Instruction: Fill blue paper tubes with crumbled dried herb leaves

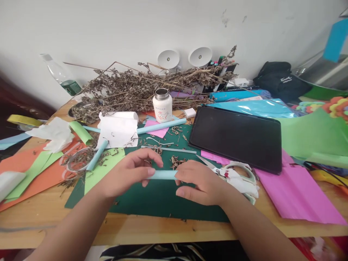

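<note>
A short light blue paper tube point(164, 175) lies level between my hands, above the green cutting mat point(152, 201). My left hand point(132, 170) pinches its left end between thumb and fingers, with the index finger lifted. At the tube's right end, my right hand point(199, 183) has its fingers curled over it, and the thumb sits a little lower, apart from the tube. Scissors point(233, 173) with pale handles lie just beyond my right hand, partly under white tissue. Behind the hands are a thin blue paper strip point(176, 150) and dry leaf crumbs point(177, 162).
A black tablet point(236, 137) rests on pink paper point(301, 192) at the right. A white bottle point(162, 107) stands uncapped before dried plant stems point(127, 87). Longer blue tubes point(165, 125), a white paper roll point(118, 130) and orange paper point(29, 165) lie farther back and left.
</note>
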The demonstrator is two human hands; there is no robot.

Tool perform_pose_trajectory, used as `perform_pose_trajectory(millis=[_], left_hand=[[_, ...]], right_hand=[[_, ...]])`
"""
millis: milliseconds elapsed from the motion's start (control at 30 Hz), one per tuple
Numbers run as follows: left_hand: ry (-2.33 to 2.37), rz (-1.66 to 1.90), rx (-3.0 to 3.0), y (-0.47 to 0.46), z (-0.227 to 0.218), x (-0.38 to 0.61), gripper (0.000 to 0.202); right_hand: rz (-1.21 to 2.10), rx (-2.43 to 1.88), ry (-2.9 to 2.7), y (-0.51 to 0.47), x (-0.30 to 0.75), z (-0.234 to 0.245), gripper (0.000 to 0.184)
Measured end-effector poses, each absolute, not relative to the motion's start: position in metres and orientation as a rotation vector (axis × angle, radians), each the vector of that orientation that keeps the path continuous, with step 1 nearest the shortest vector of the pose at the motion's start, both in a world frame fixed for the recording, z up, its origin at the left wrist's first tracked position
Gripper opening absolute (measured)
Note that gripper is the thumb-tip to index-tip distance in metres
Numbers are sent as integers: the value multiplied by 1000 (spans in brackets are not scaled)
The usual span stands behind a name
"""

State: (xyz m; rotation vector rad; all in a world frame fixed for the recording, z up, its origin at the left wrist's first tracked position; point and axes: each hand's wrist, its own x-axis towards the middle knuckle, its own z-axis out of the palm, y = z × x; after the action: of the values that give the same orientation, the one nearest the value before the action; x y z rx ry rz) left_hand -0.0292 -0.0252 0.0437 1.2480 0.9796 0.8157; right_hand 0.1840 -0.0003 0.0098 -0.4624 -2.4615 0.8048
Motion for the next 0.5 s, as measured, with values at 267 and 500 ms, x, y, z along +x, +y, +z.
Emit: perform_pose_trajectory(millis=[267, 500], left_hand=[[1080, 1295, 1029, -39, 27, -1, 11], [1071, 1427, 807, -48, 11, -1, 18]], right_hand=[[715, -536, -2128, -3, 182, 9, 27], [805, -522, -1877, -4, 182, 0, 18]])
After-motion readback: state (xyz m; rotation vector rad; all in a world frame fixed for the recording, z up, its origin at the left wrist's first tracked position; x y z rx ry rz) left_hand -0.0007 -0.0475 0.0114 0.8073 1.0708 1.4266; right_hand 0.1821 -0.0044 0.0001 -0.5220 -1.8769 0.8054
